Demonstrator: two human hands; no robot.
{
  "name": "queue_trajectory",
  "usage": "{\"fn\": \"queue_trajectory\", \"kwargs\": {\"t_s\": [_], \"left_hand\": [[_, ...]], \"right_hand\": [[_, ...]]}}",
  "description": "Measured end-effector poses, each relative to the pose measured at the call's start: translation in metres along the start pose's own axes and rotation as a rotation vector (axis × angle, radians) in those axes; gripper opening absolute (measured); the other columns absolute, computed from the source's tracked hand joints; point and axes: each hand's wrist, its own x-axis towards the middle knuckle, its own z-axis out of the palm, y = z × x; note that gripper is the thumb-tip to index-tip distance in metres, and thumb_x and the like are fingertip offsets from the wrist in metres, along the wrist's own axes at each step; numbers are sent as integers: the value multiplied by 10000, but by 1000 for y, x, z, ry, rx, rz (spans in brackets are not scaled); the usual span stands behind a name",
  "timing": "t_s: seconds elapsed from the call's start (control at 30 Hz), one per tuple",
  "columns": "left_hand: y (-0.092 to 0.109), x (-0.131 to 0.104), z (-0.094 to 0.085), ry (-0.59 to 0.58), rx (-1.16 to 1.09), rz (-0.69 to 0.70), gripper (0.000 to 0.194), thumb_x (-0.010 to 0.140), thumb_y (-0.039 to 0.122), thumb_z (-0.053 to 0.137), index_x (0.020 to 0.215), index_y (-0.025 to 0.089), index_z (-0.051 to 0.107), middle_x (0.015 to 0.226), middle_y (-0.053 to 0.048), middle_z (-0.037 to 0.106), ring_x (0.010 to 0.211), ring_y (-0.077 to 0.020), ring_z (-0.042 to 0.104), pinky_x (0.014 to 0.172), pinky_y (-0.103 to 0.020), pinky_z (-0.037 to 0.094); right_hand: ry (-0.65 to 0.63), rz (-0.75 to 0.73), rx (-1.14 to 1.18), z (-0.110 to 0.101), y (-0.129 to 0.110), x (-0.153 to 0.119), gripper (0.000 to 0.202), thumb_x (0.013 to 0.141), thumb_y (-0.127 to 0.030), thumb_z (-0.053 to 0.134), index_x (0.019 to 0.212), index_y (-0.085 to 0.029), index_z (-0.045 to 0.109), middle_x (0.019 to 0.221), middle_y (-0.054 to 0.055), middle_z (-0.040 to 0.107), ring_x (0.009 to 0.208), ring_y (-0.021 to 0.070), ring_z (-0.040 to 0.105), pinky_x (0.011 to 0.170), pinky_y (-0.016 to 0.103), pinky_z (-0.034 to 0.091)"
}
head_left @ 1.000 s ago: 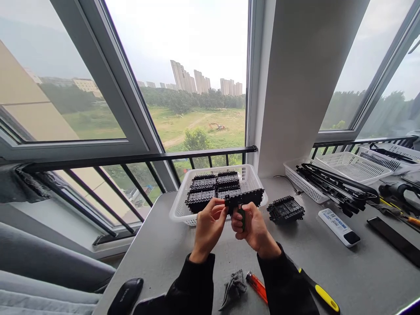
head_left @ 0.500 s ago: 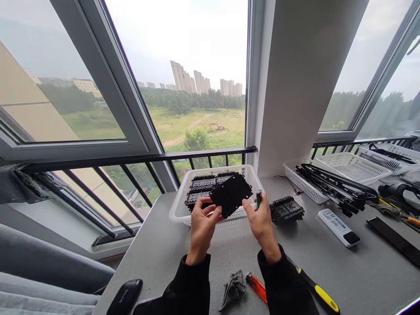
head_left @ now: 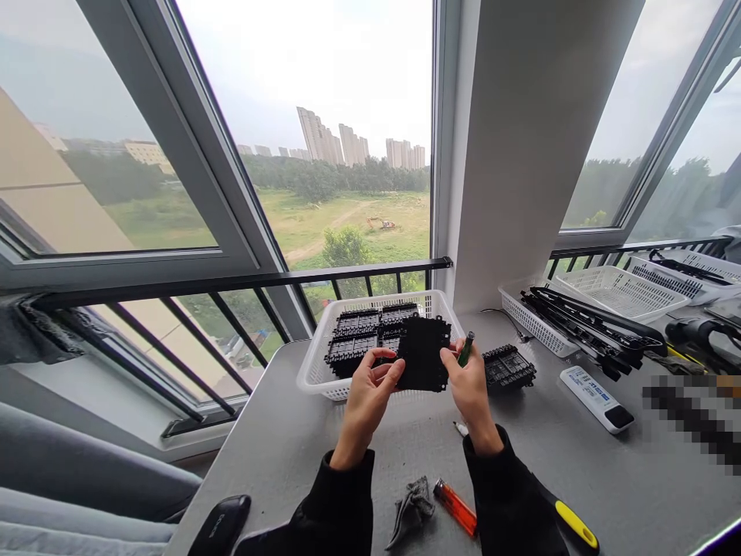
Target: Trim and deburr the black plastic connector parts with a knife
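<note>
Both hands hold a flat black plastic plate (head_left: 425,357) with notched edges, upright in front of a white basket (head_left: 316,374). My left hand (head_left: 370,398) pinches its left edge between thumb and fingers. At the right edge, my right hand (head_left: 468,394) presses its thumb on the plate. A slim green-handled tool (head_left: 465,351) is also tucked in that hand. A pale pointed tip shows below the palm, possibly the tool's other end. Several black slotted plastic parts (head_left: 353,332) lie in the basket. Right of my hand, more such black parts (head_left: 509,366) sit on the table.
A grey rag (head_left: 413,506), an orange-red translucent object (head_left: 455,508) and a yellow-black handle (head_left: 576,525) lie near me. A black case (head_left: 220,525) sits front left. Rightward are a white device (head_left: 596,399), long black strips (head_left: 590,328) and white baskets (head_left: 625,293). A railing (head_left: 248,283) runs behind.
The plate has turned from a tilted pose to a more upright, squarer one and shifted slightly right. Both hands moved a little right with it, and the green tool now leans more.
</note>
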Motion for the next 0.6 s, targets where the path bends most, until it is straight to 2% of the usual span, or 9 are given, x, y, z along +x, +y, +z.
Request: {"fn": "queue_trajectory", "kwargs": {"t_s": [0.07, 0.13, 0.23, 0.37, 0.43, 0.5, 0.6], "left_hand": [[1, -1, 1, -18, 67, 17, 525, 687, 516, 734, 1042, 172, 558, 536, 63, 568, 508, -108, 544, 499, -192, 415], [2, -2, 3, -42, 113, 22, 542, 697, 514, 723, 1074, 149, 587, 561, 38, 598, 539, -131, 574, 513, -212, 424], [2, -3, 3, -31, 145, 21, 513, 696, 514, 715, 1024, 132, 622, 697, -36, 681, 660, -194, 651, 569, -257, 472], [0, -2, 0, 31, 156, 30, 465, 682, 484, 724, 982, 148, 611, 866, -90, 717, 847, -263, 694, 664, -303, 517], [0, -3, 0, 36, 159, 33, 422, 683, 457, 724, 952, 161, 589, 901, -94, 717, 892, -277, 696, 704, -324, 527], [1, -3, 1, 22, 159, 38, 366, 693, 426, 717, 912, 173, 567, 893, -82, 715, 893, -273, 698, 730, -336, 532], [4, -4, 3, -19, 143, 72, 311, 698, 375, 710, 888, 184, 553, 880, -60, 711, 888, -252, 698, 767, -333, 530]], "right_hand": [[-10, -28, -35, -1, -1, 0, 221, 771, -357, 608, 744, -217, 439, 773, -20, 522, 769, 154, 518, 777, 298, 422], [-44, -46, -62, 0, -2, -2, 206, 784, -350, 588, 748, -219, 435, 798, -9, 554, 788, 162, 536, 780, 300, 420], [-80, -40, -125, 2, -7, -6, 169, 815, -364, 552, 797, -217, 468, 795, -1, 568, 707, 155, 523, 702, 290, 418], [-10, -49, -288, 2, -23, -12, 222, 846, -426, 532, 805, -220, 460, 771, -1, 537, 661, 157, 483, 657, 296, 388], [-17, -43, -319, 1, -33, -17, 266, 862, -471, 518, 798, -227, 432, 744, -12, 516, 666, 161, 472, 654, 295, 371], [-104, -3, -267, 2, -40, -21, 287, 882, -499, 479, 795, -231, 423, 701, -29, 486, 641, 152, 442, 625, 284, 349], [-282, 113, -51, 7, -40, -24, 330, 880, -517, 422, 723, -228, 395, 642, -42, 411, 589, 130, 361, 559, 264, 292]]}}
